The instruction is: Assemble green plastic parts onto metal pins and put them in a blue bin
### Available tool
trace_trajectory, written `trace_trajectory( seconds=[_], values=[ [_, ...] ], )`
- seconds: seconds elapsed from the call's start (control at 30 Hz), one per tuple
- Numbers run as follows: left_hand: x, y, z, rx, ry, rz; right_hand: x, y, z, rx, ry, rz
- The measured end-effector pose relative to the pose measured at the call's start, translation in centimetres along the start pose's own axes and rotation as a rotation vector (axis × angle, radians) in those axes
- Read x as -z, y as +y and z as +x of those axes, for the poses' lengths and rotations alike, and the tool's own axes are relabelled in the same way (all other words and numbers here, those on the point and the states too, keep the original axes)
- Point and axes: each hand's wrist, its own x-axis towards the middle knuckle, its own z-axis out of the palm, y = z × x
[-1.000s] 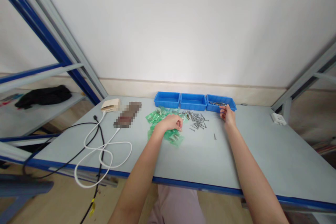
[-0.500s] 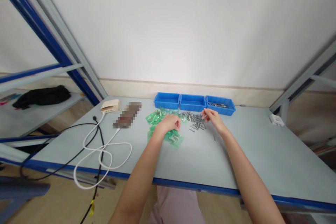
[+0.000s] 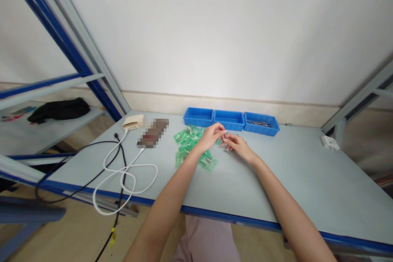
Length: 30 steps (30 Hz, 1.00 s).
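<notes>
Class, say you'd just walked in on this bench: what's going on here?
At a grey table, a person's left hand and right hand are close together over slim metal pieces, partly hidden; exactly what they grip is too small to tell. Green plastic packets lie left of the hands. Behind stand three blue bins in a row, the rightmost bin holding similar pieces.

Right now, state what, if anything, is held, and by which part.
Cannot be told: the left hand and right hand are close together, obscuring any hold.
</notes>
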Motion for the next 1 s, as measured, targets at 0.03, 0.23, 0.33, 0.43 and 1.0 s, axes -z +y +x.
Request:
trace_trajectory(
  seconds=[0.03,0.23,0.33,0.43,1.0],
  values=[
    [-0.1,-0.2,0.1,-0.004,0.011,-0.009,0.0,0.0,0.1,-0.004,0.018,0.003],
    [0.2,-0.4,0.3,-0.049,0.114,0.155,0.5,0.3,0.4,0.014,0.108,-0.004],
    [0.4,-0.5,0.2,-0.024,0.094,0.189,0.7,0.4,0.4,0.018,0.163,-0.052],
    [0.3,-0.7,0.1,0.007,0.065,0.197,0.8,0.6,0.3,0.033,0.241,-0.193],
    [0.2,-0.3,-0.1,-0.017,0.023,0.161,1.0,0.9,0.5,0.08,0.349,-0.221]
  ],
)
